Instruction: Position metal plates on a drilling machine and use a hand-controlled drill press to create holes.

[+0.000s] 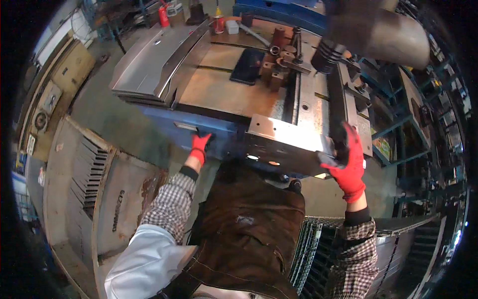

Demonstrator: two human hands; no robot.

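Note:
Both my hands wear red gloves with dark palms. My left hand (201, 145) hangs in front of the blue side of the machine base (169, 128), fingers apart, with nothing visible in it. At the right end of a bent metal plate (284, 132) with small holes is my right hand (350, 167), its thumb and fingers spread; contact with the plate's end is hard to tell. The plate lies along the front of the machine table, its top shining. Beyond it, a drilling spindle (326, 56) points down over a metal rail (313, 102).
A stack of bent sheet-metal parts (154, 65) sits at the table's left. Behind the plate are a black flat device (247, 66) and clamp blocks (273, 75). Large metal bins (124, 199) stand at lower left, a wire crate (306, 244) at lower right, shelving (406, 124) at right.

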